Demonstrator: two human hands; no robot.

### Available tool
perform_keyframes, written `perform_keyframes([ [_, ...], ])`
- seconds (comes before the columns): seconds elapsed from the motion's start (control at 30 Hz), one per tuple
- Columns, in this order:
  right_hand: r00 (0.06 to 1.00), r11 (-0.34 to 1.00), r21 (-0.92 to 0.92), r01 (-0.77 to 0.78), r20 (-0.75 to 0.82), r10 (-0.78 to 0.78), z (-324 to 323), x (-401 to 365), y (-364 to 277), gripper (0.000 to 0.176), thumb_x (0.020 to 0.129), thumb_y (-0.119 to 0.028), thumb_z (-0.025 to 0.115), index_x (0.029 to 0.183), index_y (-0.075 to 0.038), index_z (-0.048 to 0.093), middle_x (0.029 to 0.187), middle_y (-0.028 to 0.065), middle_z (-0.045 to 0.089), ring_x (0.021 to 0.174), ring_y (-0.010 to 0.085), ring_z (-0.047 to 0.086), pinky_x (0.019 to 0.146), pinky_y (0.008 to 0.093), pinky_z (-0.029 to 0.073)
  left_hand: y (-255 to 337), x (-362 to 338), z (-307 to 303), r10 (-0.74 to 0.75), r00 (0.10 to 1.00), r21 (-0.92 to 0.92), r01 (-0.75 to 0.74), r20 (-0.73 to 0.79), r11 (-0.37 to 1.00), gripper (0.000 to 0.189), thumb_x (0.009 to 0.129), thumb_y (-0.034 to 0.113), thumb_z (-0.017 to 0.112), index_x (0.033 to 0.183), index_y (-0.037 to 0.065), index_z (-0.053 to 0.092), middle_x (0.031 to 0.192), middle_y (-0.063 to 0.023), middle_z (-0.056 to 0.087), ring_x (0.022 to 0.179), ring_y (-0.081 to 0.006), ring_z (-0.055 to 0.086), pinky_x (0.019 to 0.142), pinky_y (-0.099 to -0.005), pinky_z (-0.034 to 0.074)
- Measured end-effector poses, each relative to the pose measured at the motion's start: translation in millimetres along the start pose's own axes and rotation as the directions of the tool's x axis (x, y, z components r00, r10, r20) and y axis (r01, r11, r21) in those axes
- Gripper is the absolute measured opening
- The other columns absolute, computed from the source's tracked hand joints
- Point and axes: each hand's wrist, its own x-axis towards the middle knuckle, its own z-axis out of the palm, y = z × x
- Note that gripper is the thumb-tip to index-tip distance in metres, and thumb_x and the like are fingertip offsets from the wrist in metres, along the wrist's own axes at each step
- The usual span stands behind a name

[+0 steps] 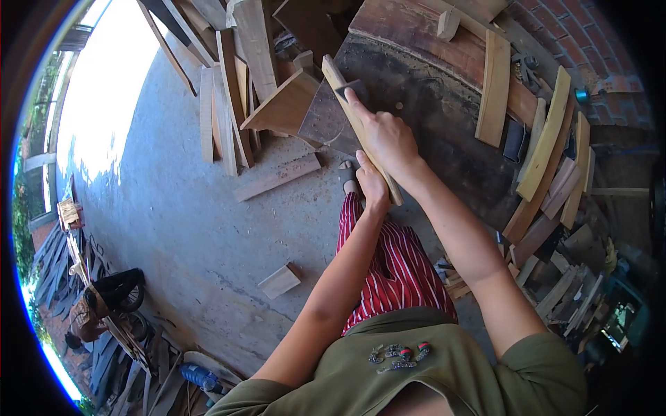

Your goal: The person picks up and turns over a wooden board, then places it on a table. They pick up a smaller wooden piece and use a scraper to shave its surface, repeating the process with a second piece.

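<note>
Far from bottle point(200, 378), left fingers point(363, 163) round strip point(356, 123), right fingers point(359, 106) on block point(358, 88), grip unclear

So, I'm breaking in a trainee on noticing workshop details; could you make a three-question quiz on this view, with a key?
1. True or false: the left hand holds the wooden strip.
2. Which touches the small dark block on that strip?
A) the left hand
B) the right hand
C) neither hand
3. Fill in the gap: the person's red trousers have ___ stripes.

Key: 1 true; 2 B; 3 white.
</note>
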Motion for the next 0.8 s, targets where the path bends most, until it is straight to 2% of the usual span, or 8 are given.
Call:
perform_keyframes([
  [0.1,0.996,0.999,0.017,-0.034,0.082,0.033,-3.4,-32.5,-2.6,0.082,0.080,-0.012,0.068,0.151,-0.024,0.028,0.076,0.0210,0.066,0.071,0.0367,0.069,0.064,0.0471,0.058,3.3,-4.2,-2.5,0.001,0.999,0.051,-0.004,0.047,0.999,0.069,0.105,0.049,0.025,0.094,-0.008,0.063,0.081,-0.0109,0.067,0.070,-0.0168,0.062,0.064,-0.0336,0.051],
  [0.13,0.996,0.999,0.042,-0.035,0.086,0.031,-5.4,-21.9,-2.6,0.087,0.079,-0.015,0.072,0.151,-0.026,0.026,0.079,0.0207,0.066,0.074,0.0369,0.070,0.066,0.0475,0.058,-1.6,-2.1,-1.3,0.016,0.999,-0.035,-0.015,0.035,0.999,0.069,0.105,0.048,0.025,0.093,-0.008,0.063,0.082,-0.0114,0.068,0.071,-0.0170,0.063,0.065,-0.0338,0.052],
  [0.23,0.998,0.999,0.019,-0.030,0.063,0.029,0.7,-0.3,-4.2,0.088,0.080,-0.017,0.073,0.152,-0.027,0.024,0.081,0.0201,0.067,0.077,0.0374,0.070,0.068,0.0477,0.058,-4.3,2.0,-0.9,0.066,0.998,0.015,-0.067,0.007,0.998,0.069,0.105,0.048,0.025,0.094,-0.009,0.063,0.083,-0.0117,0.068,0.073,-0.0172,0.063,0.066,-0.0340,0.052],
  [0.4,0.993,0.995,0.067,-0.072,0.103,0.065,-6.0,-37.3,-1.6,0.079,0.081,-0.012,0.066,0.150,-0.025,0.029,0.083,0.0188,0.068,0.074,0.0343,0.070,0.064,0.0450,0.058,-3.2,2.3,-6.4,0.006,0.998,0.020,-0.007,0.061,1.000,0.070,0.105,0.049,0.025,0.096,-0.009,0.063,0.083,-0.0126,0.068,0.073,-0.0185,0.065,0.067,-0.0334,0.053],
  [0.57,0.996,0.999,0.020,-0.042,0.082,0.040,-5.7,-3.7,-4.2,0.083,0.081,-0.015,0.069,0.152,-0.025,0.025,0.080,0.0197,0.067,0.073,0.0361,0.070,0.066,0.0462,0.058,3.1,-3.8,-4.0,-0.017,0.998,0.047,0.014,0.064,0.999,0.070,0.105,0.049,0.024,0.103,-0.009,0.062,0.091,-0.0143,0.068,0.082,-0.0189,0.065,0.073,-0.0328,0.053],
  [0.63,0.996,0.999,0.029,-0.039,0.082,0.037,-10.1,-20.4,-2.3,0.081,0.081,-0.010,0.068,0.151,-0.022,0.029,0.081,0.0201,0.068,0.074,0.0351,0.070,0.064,0.0460,0.058,10.2,-7.5,-0.4,-0.025,0.996,-0.071,0.031,0.088,0.997,0.069,0.105,0.049,0.024,0.101,-0.009,0.062,0.089,-0.0140,0.068,0.078,-0.0195,0.065,0.071,-0.0337,0.054],
  [0.73,0.996,0.998,0.062,-0.030,0.085,0.025,-6.6,-32.2,-3.1,0.075,0.083,-0.009,0.063,0.149,-0.021,0.031,0.079,0.0200,0.068,0.072,0.0342,0.070,0.063,0.0468,0.058,2.3,-0.6,-3.4,-0.017,0.998,-0.027,0.018,0.064,0.999,0.070,0.105,0.050,0.024,0.100,-0.009,0.062,0.087,-0.0136,0.068,0.074,-0.0202,0.065,0.068,-0.0342,0.053],
  [0.8,0.998,0.996,0.073,-0.047,0.053,0.044,-3.2,3.5,-4.1,0.072,0.085,-0.010,0.061,0.149,-0.022,0.032,0.078,0.0201,0.068,0.072,0.0342,0.070,0.063,0.0474,0.058,-5.4,-3.0,-6.0,-0.010,0.998,-0.021,0.011,0.056,1.000,0.070,0.104,0.050,0.024,0.098,-0.008,0.063,0.084,-0.0130,0.067,0.071,-0.0198,0.064,0.066,-0.0339,0.053],
])
